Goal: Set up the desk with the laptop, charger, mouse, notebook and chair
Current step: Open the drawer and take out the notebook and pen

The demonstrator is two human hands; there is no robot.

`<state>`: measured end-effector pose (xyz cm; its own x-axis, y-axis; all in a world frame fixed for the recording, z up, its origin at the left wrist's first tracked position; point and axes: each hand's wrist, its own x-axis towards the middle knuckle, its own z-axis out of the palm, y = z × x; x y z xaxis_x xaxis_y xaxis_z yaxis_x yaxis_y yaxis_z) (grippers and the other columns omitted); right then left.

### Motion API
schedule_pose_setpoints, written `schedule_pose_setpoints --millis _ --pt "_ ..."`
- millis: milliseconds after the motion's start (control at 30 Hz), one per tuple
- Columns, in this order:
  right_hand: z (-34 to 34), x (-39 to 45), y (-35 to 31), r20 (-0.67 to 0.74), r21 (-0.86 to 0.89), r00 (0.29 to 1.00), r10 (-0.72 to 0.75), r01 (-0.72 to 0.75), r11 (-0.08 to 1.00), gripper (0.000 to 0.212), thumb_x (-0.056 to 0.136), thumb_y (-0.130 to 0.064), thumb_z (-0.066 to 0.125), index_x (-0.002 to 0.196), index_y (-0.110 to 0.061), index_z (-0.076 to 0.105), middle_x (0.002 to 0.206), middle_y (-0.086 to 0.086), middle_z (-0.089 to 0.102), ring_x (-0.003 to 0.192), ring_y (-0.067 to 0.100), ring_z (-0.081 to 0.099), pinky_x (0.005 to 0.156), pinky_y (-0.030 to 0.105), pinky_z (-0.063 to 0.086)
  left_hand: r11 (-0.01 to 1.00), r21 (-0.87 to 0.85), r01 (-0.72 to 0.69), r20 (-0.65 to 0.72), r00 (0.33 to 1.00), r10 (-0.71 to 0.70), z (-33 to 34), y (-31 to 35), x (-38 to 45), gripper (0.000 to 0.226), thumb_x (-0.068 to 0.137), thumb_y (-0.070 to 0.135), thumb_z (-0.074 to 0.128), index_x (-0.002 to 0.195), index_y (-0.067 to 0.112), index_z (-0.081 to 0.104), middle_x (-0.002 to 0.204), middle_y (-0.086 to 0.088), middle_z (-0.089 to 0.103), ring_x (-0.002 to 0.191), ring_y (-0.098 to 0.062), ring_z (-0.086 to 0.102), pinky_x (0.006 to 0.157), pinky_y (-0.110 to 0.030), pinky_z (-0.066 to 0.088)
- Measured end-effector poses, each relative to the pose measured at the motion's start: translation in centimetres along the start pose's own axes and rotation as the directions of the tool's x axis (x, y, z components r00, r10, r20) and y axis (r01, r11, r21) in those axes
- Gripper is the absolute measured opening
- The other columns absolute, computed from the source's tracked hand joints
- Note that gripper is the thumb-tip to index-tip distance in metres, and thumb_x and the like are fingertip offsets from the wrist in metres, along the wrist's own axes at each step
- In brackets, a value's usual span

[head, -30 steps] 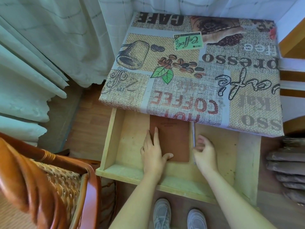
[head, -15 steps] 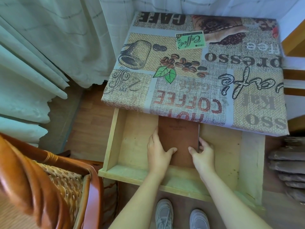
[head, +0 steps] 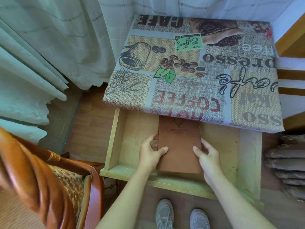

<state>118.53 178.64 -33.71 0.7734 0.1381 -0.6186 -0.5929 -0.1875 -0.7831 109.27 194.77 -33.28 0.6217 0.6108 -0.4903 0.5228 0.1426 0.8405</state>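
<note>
A brown notebook point(head: 179, 142) is lifted at its near end above the floor of the open wooden drawer point(head: 132, 139); its far end lies under the desk's front edge. My left hand point(head: 151, 152) grips its left edge, thumb on the cover. My right hand point(head: 208, 156) grips its right edge, where a thin pen point(head: 200, 134) shows along the side. The desk point(head: 194, 68) wears a coffee-print cloth. A wicker chair point(head: 49, 179) with a glossy wooden frame stands at the lower left. No laptop, charger or mouse is in sight.
Pale curtains point(head: 49, 47) hang left and behind the desk. A wooden piece of furniture point(head: 292, 38) stands at the right. Dark stacked items point(head: 287, 166) lie on the floor at the right. My two shoes point(head: 181, 215) stand below the drawer's front.
Both hands went from lying flat on the notebook and pen to gripping the notebook's sides. Its near end has come up and toward me.
</note>
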Motion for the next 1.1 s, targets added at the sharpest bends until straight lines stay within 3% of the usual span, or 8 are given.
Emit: schedule_pose_setpoints --millis 100,200,400,533,600,833,967,1100 --pt "-0.2 -1.1 -0.1 0.039 -0.007 0.999 0.016 -0.016 1.000 0.052 0.089 0.000 0.059 0.136 -0.016 0.047 0.118 0.003 0.065 0.098 0.012 0.065 0.095 0.036 0.050 1.000 0.016 -0.006 0.037 0.999 0.006 -1.2 0.0 -0.4 0.068 0.071 0.002 0.080 0.131 0.021 0.054 0.122 -0.005 0.057 0.099 -0.027 0.063 0.091 -0.048 0.053" --pt "-0.1 -2.5 -0.5 0.048 0.004 0.999 0.007 -0.007 1.000 0.051 0.089 0.002 0.057 0.137 -0.012 0.045 0.112 -0.001 0.066 0.091 0.000 0.063 0.093 0.031 0.048 0.999 0.026 -0.029 0.064 0.998 0.028 -2.0 0.4 -1.1 0.069 0.071 0.004 0.080 0.132 0.022 0.054 0.120 -0.003 0.058 0.097 -0.026 0.063 0.091 -0.047 0.053" --pt "-0.4 -5.5 -1.7 0.088 0.122 0.994 -0.061 0.050 0.991 0.050 0.089 0.008 0.053 0.136 -0.009 0.046 0.115 -0.006 0.065 0.107 0.007 0.063 0.099 0.033 0.048 0.995 -0.005 -0.096 0.078 0.992 0.097 -3.6 1.8 -3.9 0.065 0.072 0.005 0.079 0.125 0.034 0.055 0.116 0.002 0.059 0.088 -0.013 0.060 0.084 -0.031 0.055" --pt "-0.4 -7.4 -2.5 0.085 0.210 0.995 -0.058 0.039 0.977 0.044 0.090 0.003 0.054 0.132 -0.012 0.052 0.117 -0.001 0.066 0.109 0.015 0.062 0.083 0.019 0.054 0.990 -0.060 -0.125 0.069 0.989 0.129 -5.1 2.5 -5.9 0.062 0.070 0.010 0.080 0.122 0.036 0.056 0.110 0.008 0.060 0.077 0.003 0.059 0.073 -0.014 0.051" --pt "-0.3 -8.4 -2.7 0.094 0.245 0.995 -0.042 0.017 0.969 0.042 0.090 0.003 0.054 0.129 -0.013 0.054 0.118 0.004 0.066 0.110 0.018 0.062 0.086 0.025 0.055 0.990 -0.067 -0.126 0.066 0.989 0.130 -5.9 2.9 -6.7 0.062 0.072 0.008 0.081 0.120 0.037 0.057 0.110 0.007 0.060 0.077 0.004 0.059 0.071 -0.013 0.050" --pt "-0.2 -12.0 -3.9 0.143 0.363 0.989 0.024 -0.075 0.929 0.032 0.093 -0.001 0.050 0.123 -0.010 0.058 0.111 0.010 0.071 0.099 0.021 0.068 0.083 0.032 0.056 0.990 -0.065 -0.126 0.065 0.989 0.130 -7.8 4.3 -9.9 0.061 0.067 0.020 0.078 0.118 0.047 0.059 0.110 0.009 0.064 0.085 -0.006 0.063 0.077 -0.023 0.055" --pt "-0.4 -12.7 -6.2 0.182 0.395 0.983 0.017 -0.089 0.915 0.026 0.095 -0.006 0.048 0.113 -0.014 0.065 0.094 0.009 0.075 0.073 0.016 0.071 0.060 0.030 0.060 0.983 -0.085 -0.165 0.021 0.986 0.168 -8.2 5.8 -10.9 0.062 0.073 0.010 0.080 0.114 0.051 0.060 0.107 0.016 0.065 0.085 -0.005 0.064 0.073 -0.020 0.053" --pt "-0.1 -12.0 -9.8 0.181 0.395 0.983 -0.018 -0.056 0.917 0.026 0.095 -0.005 0.049 0.115 -0.011 0.065 0.096 0.011 0.074 0.072 0.015 0.071 0.060 0.026 0.059 0.972 -0.081 -0.221 -0.020 0.975 0.221 -8.1 8.9 -9.9 0.061 0.073 0.008 0.081 0.111 0.052 0.061 0.104 0.020 0.066 0.083 -0.003 0.064 0.074 -0.015 0.052"
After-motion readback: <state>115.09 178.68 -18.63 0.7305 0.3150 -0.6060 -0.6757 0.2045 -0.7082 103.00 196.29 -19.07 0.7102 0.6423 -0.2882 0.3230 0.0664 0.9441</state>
